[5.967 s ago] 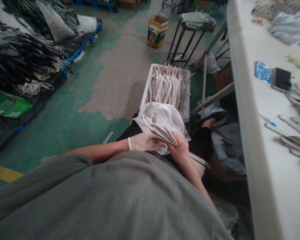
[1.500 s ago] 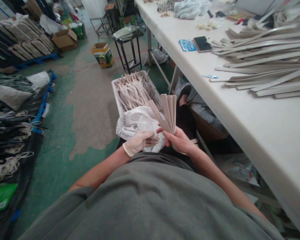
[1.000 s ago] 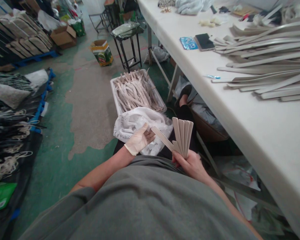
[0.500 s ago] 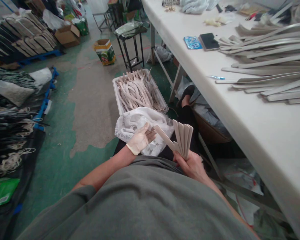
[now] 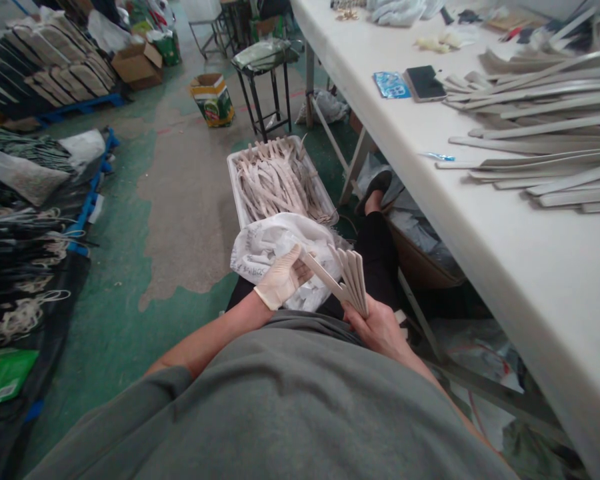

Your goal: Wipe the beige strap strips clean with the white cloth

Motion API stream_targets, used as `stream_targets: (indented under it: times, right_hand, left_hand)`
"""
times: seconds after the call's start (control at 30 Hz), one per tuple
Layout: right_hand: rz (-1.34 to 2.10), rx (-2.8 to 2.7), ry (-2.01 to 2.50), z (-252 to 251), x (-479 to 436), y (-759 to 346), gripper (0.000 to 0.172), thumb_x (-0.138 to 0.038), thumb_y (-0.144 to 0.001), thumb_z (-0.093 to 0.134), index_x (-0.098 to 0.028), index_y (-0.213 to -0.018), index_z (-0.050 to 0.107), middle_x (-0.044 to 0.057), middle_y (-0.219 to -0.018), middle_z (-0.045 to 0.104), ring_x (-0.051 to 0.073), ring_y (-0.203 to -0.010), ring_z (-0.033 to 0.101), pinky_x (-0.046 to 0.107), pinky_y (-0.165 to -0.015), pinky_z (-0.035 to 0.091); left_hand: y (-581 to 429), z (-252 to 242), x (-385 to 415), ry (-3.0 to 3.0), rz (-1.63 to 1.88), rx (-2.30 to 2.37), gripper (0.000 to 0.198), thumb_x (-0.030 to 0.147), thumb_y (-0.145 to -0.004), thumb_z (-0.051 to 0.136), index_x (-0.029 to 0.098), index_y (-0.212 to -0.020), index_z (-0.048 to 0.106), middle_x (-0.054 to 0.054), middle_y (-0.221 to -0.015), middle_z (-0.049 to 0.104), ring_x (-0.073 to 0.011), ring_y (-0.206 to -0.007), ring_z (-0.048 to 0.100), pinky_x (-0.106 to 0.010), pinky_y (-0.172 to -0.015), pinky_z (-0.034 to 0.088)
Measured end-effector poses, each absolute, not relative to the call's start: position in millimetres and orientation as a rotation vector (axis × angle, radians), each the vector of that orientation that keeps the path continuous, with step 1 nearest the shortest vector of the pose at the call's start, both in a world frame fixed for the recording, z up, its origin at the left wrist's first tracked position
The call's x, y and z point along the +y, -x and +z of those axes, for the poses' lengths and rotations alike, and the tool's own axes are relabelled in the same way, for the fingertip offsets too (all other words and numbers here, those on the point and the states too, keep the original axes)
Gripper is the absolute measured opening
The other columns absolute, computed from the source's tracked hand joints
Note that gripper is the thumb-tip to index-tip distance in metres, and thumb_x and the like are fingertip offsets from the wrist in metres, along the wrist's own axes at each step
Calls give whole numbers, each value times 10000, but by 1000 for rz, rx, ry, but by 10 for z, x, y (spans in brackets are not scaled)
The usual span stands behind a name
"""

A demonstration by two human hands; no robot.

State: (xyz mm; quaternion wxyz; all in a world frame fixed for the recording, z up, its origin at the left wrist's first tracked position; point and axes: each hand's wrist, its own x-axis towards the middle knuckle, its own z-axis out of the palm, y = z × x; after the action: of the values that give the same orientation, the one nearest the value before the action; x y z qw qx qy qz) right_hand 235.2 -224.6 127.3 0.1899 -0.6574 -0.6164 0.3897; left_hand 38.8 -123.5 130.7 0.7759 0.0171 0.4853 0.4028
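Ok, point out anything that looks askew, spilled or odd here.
One strip in the right hand sticks out toward the left hand, askew from the other fanned strips. Only the left hand wears a glove, a slight mismatch. No spill or damage stands out.

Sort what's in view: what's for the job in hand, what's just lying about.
Likely for the job:
fanned strips in the right hand
white sack by the left hand
tray of pale strips
long strips on the table

Seemingly just lying about:
blue packet
phone beside it
green-and-yellow carton
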Motion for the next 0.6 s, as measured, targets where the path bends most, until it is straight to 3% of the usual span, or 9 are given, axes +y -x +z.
stream_targets:
  times: [0.2,0.37,0.47,0.6]
  right_hand:
    - [1086,-1777,1854,1306,-2238,-2339,335,-486,-912,417,-247,-710,538,25,-610,644,197,-567,612,291,-559,422]
    - [1101,-1718,1814,1332,-2147,-2278,329,-481,-937,439,-242,-733,537,26,-633,659,189,-572,625,282,-558,433]
    - [1153,-1685,1721,1424,-2017,-2210,311,-459,-940,463,-233,-743,547,23,-641,668,178,-557,626,274,-548,440]
    - [1274,-1734,1478,1659,-1841,-2217,303,-420,-944,493,-206,-782,634,26,-656,687,181,-614,659,276,-614,487]
  left_hand:
    - [-392,1255,-1234,-61,904,1050,175,295,-878,743,154,-868,640,-52,-861,738,-126,-685,683,-218,-618,546]
    - [-445,1157,-1374,-173,878,1001,267,323,-755,857,151,-817,662,-33,-773,707,-125,-653,659,-231,-641,557]
    - [-526,1120,-1507,-401,795,948,362,433,-694,884,135,-790,702,-61,-778,721,-157,-711,675,-267,-715,562]
    - [-382,1350,-1448,-906,861,943,444,583,-713,819,153,-819,777,-99,-854,750,-246,-905,695,-390,-903,541]
